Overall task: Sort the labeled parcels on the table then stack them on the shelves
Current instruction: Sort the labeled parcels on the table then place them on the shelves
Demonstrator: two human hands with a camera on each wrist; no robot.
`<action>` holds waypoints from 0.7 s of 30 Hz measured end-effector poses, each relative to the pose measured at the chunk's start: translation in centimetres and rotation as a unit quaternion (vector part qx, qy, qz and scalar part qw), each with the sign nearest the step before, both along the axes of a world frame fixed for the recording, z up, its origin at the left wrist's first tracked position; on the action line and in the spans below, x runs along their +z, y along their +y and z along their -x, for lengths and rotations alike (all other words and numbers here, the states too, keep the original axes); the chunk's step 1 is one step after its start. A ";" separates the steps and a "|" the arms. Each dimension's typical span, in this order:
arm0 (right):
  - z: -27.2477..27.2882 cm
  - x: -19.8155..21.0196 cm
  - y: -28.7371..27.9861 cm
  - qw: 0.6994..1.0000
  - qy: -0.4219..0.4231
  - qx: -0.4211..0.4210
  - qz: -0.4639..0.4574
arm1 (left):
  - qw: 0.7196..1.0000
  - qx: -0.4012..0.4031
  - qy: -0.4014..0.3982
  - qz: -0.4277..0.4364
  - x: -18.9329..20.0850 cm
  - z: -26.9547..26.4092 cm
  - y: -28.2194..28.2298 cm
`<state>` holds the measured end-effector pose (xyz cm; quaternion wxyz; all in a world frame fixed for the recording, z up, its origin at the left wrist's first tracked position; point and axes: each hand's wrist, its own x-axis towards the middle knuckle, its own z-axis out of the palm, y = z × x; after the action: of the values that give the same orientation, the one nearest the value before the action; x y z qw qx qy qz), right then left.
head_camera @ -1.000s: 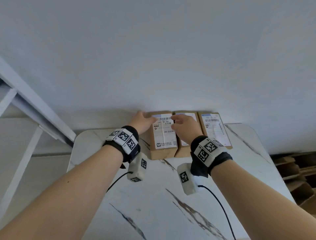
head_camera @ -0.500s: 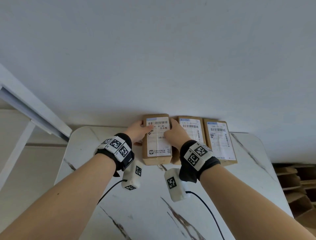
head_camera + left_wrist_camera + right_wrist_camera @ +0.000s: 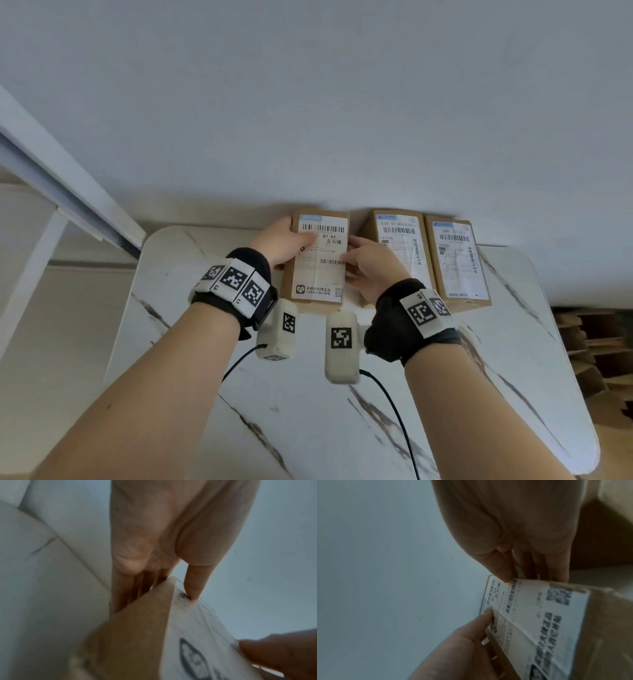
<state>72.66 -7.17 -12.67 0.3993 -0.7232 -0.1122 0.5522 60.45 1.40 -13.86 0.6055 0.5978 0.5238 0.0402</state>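
Three brown cardboard parcels with white labels sit at the far edge of the white marble table (image 3: 205, 359), against the wall. Both hands hold the leftmost parcel (image 3: 318, 270), which looks raised slightly off the table. My left hand (image 3: 291, 240) grips its left side, thumb on the label. My right hand (image 3: 359, 260) grips its right side. The left wrist view shows the parcel (image 3: 140, 628) with fingers (image 3: 126, 595) along its side. In the right wrist view the thumb presses the label of the parcel (image 3: 547, 622). The middle parcel (image 3: 399, 246) and right parcel (image 3: 457, 263) lie flat.
A white shelf frame (image 3: 68, 192) stands at the left beyond the table's corner. Stacked flat cardboard (image 3: 589, 342) lies on the floor at the right. A plain wall rises directly behind the parcels.
Both hands went from reaching onto the leftmost parcel to gripping its two sides. The parcel has come away to the left, so a gap shows beside the middle parcel.
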 end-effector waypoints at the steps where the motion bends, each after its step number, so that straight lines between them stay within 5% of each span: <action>1: 0.2 0.0 -0.4 1.000 0.020 -0.011 -0.011 | 1.000 -0.013 0.003 -0.026 0.3 0.1 -0.2; 8: 1.3 0.7 -2.6 0.993 0.044 -0.089 -0.056 | 0.996 0.001 -0.031 -0.081 1.2 1.4 -2.1; 21: 2.4 5.0 -12.0 0.982 0.030 -0.054 -0.177 | 0.983 0.082 -0.098 -0.131 5.9 3.8 -12.2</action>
<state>70.30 -19.12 -7.66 0.5533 -0.6294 -0.1567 0.5226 56.63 -10.77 -7.99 0.5649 0.6203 0.4995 0.2159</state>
